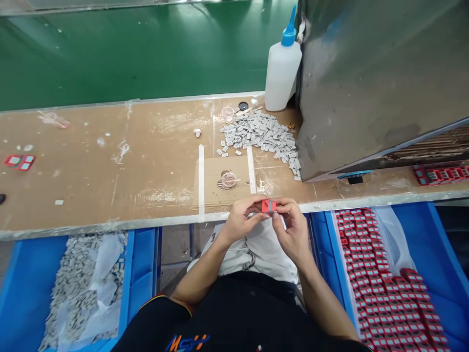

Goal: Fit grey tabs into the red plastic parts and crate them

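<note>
Between my two hands, just past the table's front edge, is a small red block-like part with a grey band [269, 207]. My left hand [244, 217] pinches its left side with thumb and fingers. On the right side, the fingertips and thumb of my right hand [292, 226] grip it too. Beyond my hands a small clear cup [229, 180] sits on a taped cardboard piece [208, 190]. Farther back spreads a heap of small grey plates [262, 129].
A white bottle with blue nozzle [282, 73] stands beside a large metal box [366, 73]. Blue bins flank my lap: grey pieces [78, 283] at left, rows of red parts [388, 293] at right. Another red part [20, 162] lies far left; more red parts [445, 174] lie right.
</note>
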Demonstrator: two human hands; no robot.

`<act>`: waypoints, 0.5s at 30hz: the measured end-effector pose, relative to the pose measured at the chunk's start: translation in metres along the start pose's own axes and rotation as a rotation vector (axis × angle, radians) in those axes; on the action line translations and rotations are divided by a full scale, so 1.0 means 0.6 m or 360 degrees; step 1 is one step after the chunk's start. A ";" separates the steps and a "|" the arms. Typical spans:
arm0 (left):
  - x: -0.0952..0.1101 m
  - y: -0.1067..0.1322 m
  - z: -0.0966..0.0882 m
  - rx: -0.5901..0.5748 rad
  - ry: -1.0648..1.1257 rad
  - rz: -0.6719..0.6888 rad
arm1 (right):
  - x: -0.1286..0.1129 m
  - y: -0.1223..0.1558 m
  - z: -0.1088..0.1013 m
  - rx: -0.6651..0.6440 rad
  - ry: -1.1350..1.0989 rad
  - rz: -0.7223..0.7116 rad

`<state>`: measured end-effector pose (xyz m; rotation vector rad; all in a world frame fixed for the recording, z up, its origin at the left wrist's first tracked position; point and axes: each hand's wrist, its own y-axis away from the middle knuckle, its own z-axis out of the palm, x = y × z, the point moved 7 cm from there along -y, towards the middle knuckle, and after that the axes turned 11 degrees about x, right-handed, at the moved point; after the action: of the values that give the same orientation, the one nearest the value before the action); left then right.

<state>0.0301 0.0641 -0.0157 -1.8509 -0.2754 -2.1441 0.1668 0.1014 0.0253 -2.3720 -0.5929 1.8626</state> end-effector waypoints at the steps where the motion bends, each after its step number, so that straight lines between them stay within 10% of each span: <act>1: 0.000 0.000 0.000 -0.0013 -0.0010 0.0005 | 0.001 0.001 0.000 0.0013 0.0006 -0.0008; 15: 0.002 -0.004 -0.008 -0.0054 0.0163 -0.0244 | -0.027 -0.006 -0.004 -0.0088 0.0245 -0.0228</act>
<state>0.0248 0.0644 -0.0153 -1.7834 -0.3712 -2.3509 0.1649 0.0995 0.0417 -2.4074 -0.7853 1.6093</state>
